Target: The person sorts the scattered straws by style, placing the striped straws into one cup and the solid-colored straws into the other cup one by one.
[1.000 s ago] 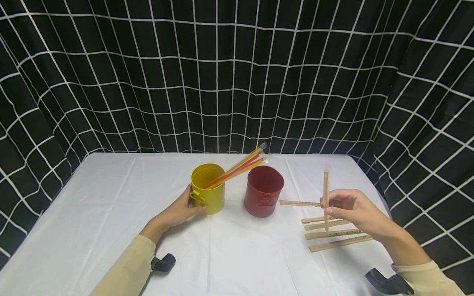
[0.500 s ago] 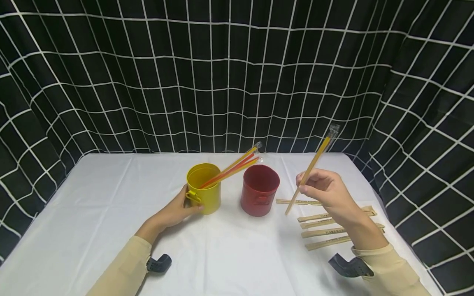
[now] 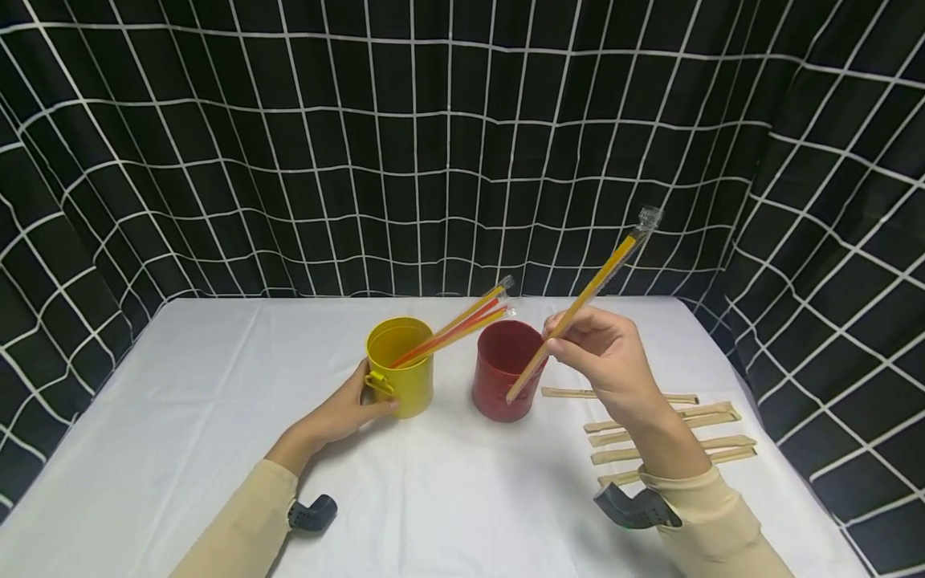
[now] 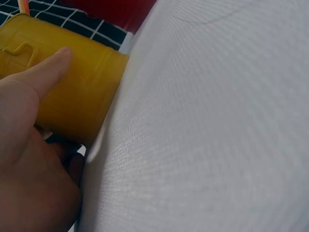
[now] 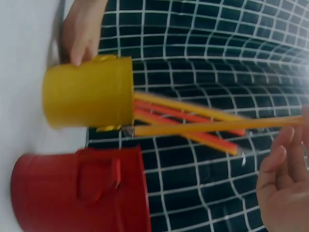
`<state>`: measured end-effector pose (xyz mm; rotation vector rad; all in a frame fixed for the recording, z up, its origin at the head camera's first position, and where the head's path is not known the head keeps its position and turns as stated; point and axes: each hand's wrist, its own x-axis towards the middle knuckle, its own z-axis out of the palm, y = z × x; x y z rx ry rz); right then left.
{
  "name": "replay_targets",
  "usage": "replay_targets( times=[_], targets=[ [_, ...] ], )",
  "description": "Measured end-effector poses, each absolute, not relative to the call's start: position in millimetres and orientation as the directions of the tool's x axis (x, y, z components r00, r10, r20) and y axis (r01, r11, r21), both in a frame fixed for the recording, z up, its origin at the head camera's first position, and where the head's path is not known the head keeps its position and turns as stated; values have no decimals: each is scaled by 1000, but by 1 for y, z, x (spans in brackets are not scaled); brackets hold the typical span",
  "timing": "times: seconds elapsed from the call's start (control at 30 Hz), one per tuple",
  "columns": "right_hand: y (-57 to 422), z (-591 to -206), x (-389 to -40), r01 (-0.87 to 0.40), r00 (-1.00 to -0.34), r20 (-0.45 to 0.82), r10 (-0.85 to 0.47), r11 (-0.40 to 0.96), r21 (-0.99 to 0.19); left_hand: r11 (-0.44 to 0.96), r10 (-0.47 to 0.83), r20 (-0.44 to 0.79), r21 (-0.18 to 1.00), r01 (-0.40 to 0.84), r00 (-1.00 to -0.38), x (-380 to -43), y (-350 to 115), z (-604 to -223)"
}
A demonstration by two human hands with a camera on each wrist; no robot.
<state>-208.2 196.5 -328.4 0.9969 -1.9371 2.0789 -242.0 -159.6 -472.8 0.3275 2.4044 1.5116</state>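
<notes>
My left hand (image 3: pixel 354 409) grips the side of a yellow bucket (image 3: pixel 415 389) that stands upright on the table; the thumb lies across its front in the left wrist view. Several wrapped straws (image 3: pixel 462 327), yellow and red, lean out of this bucket to the right. My right hand (image 3: pixel 603 353) pinches a yellow straw (image 3: pixel 596 282) in a clear wrapper between thumb and fingers. The straw slants, its upper end to the right, its lower end in front of the red bucket (image 3: pixel 499 393) in the head view. In the right wrist view the red bucket's handle shows.
Several paper-wrapped straws (image 3: pixel 614 456) lie on the white-clothed table (image 3: pixel 462 498) at the right, partly hidden under my right forearm. A black curtain (image 3: pixel 448 144) with white grid lines hangs behind and at the sides.
My right hand has lifted the yellow straw from over the paper-wrapped straws and carried it left to the red bucket, tilting it from upright. The left hand still holds the yellow bucket.
</notes>
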Motion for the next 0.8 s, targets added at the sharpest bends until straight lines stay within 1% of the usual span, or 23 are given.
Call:
replay_targets(
  times=[0.33, 0.57, 0.8],
  targets=[
    [160, -318, -208, -544, -745, 603, -287, -262, -797, 433, 334, -113, 900, 46, -936, -242, -158, -472],
    [139, -313, -209, -587, -720, 643, -261, -266, -765, 421, 341, -110, 906, 47, -934, -242, -158, -472],
    [134, -314, -209, -614, -706, 667, -237, -263, -744, 418, 339, -115, 908, 40, -934, -241, -158, -472]
  ],
)
